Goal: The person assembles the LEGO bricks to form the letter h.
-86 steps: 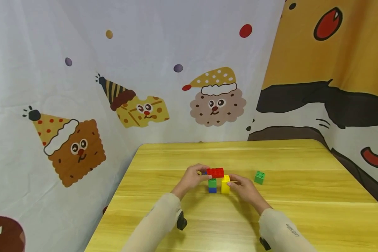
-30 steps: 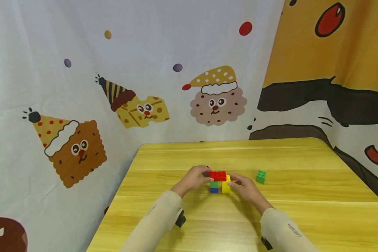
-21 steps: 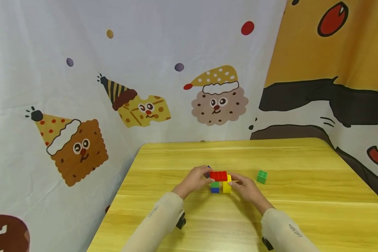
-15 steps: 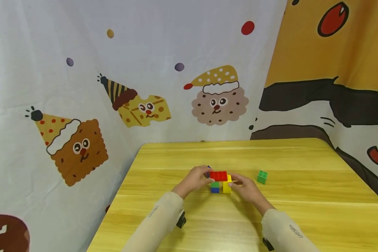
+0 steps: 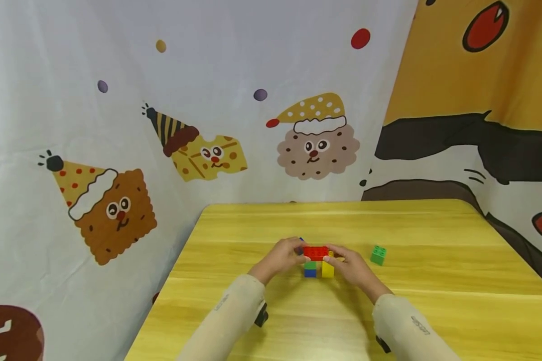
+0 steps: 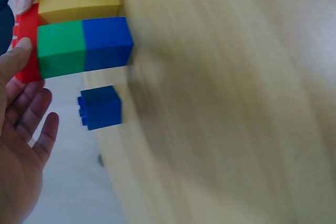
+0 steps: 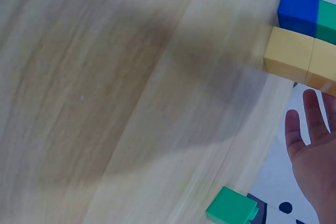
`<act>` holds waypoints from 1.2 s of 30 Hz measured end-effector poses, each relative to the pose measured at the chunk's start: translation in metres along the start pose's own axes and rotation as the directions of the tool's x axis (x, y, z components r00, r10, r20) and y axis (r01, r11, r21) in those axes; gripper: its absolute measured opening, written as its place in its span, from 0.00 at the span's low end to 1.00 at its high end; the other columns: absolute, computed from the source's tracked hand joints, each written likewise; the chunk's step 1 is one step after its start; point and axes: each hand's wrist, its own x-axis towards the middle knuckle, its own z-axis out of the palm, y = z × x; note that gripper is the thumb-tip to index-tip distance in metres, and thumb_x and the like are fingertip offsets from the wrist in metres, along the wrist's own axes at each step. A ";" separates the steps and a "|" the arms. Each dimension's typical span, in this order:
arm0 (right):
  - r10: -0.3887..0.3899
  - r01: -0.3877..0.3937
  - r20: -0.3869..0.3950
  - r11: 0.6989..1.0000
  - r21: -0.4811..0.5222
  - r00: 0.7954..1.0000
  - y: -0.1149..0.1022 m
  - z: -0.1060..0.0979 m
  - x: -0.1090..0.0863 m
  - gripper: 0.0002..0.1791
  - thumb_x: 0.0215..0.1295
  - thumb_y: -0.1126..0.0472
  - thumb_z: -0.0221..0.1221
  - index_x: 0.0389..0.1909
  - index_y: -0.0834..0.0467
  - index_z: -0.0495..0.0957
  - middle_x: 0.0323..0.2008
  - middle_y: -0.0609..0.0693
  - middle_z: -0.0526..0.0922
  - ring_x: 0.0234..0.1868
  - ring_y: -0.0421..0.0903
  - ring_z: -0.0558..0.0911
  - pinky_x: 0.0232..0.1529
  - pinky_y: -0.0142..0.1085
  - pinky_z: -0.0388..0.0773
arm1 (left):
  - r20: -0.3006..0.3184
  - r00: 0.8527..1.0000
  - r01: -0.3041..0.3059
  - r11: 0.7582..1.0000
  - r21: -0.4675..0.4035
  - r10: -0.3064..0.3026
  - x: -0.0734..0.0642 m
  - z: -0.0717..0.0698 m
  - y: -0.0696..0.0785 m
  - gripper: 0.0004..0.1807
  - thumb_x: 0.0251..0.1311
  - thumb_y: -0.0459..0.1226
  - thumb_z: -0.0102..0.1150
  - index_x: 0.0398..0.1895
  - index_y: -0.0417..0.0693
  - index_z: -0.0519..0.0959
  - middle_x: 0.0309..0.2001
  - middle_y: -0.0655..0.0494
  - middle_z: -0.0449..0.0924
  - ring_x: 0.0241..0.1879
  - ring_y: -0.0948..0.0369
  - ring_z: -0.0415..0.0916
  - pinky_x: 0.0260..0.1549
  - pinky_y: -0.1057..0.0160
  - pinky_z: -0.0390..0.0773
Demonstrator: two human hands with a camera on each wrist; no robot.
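Observation:
A red brick with studs on top lies like a bridge across two stacks. Its left end rests on a green brick over a blue brick; its right end is over two stacked yellow bricks. My left hand pinches the red brick's left end between thumb and fingers. At the other end my right hand grips the red brick, its thumb at the front; in the right wrist view its other fingers are extended beside the yellow bricks.
A loose blue brick stands behind my left hand, mostly hidden in the head view. To the right lies a loose green brick. The wooden table ends at a printed cloth.
The red brick has shifted right and now spans both stacks. My right hand has moved from the yellow bricks' side up onto the red brick's right end. The left hand keeps its hold.

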 end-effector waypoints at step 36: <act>0.016 -0.016 0.041 1.000 0.008 0.999 -0.001 0.005 -0.014 0.34 0.77 0.43 0.53 0.74 0.60 0.67 0.67 0.63 0.72 0.63 0.64 0.74 0.58 0.60 0.74 | -0.087 0.988 0.101 0.963 -0.249 -0.127 -0.017 0.026 -0.007 0.13 0.67 0.50 0.64 0.48 0.57 0.83 0.45 0.64 0.80 0.43 0.63 0.74 0.42 0.61 0.75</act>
